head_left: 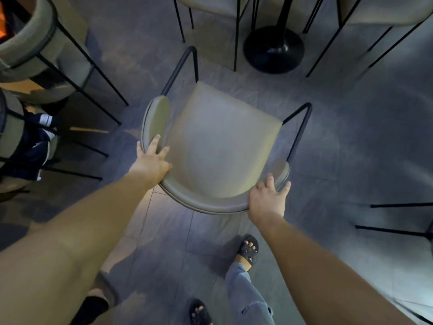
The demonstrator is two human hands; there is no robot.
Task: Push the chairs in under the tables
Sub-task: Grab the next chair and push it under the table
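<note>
Overhead view of a chair (220, 146) standing on the tiled floor (351, 146), clear of any table. It was a beige padded seat with a curved backrest (203, 204) and thin black metal legs. The left hand (152, 158) lay over the left curve of the backrest, fingers spread across the padding and the thumb on its outer face. The right hand (267, 198) gripped the right curve the same way, fingers draped over the top edge. Holding both ends of the backrest probably let the person steer the chair as well as push it, since a single hand would tend to turn it. The seat front pointed up and right, toward the round black table base (274, 50) just beyond. Two other chairs (210, 5) already stood close around that base, which suggested the gap between them was the target. The person's sandalled foot (249, 250) was planted behind the chair.
</note>
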